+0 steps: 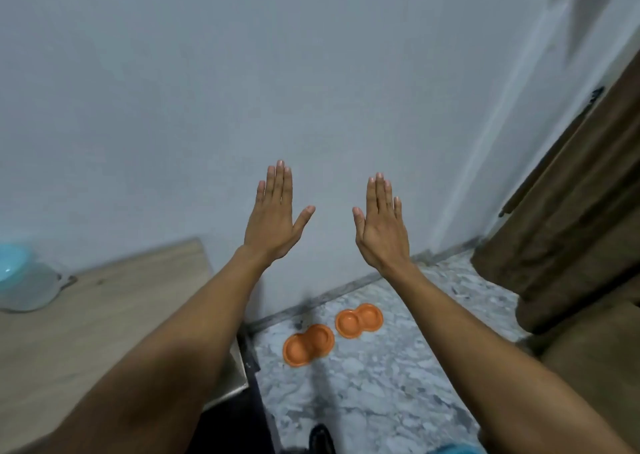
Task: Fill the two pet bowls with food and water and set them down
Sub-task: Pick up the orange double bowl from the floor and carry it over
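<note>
Down at the lower centre of the frame, on the speckled stone floor close to the foot of the pale wall: two orange double-well pet bowls. Nearer the bottom edge, the lower bowl; just up and to the right of it, the upper bowl, close by but apparently with a thin strip of floor between. All four wells plain orange as far as visible; no food and no water to be seen.

Above the bowls in the frame, raised in front of the wall: the left hand and the right hand, backs toward the camera, well apart from both bowls. Grip on each side fully open, with fingers straight and held together, thumbs angled in toward one another, nothing held and nothing touched.

At the left of the frame, a wooden tabletop, carrying a metal pot near the frame's left edge, with a pale blue dish on or in it; contents impossible to tell. At the right, brown fabric, perhaps a curtain or a cover.

Progress, as a judgement: at the very outset. Neither bowl lifted, neither filled. Left to do: taking up the bowls, finding food and water (no clear source of either in view), filling the wells, setting both bowls down.
</note>
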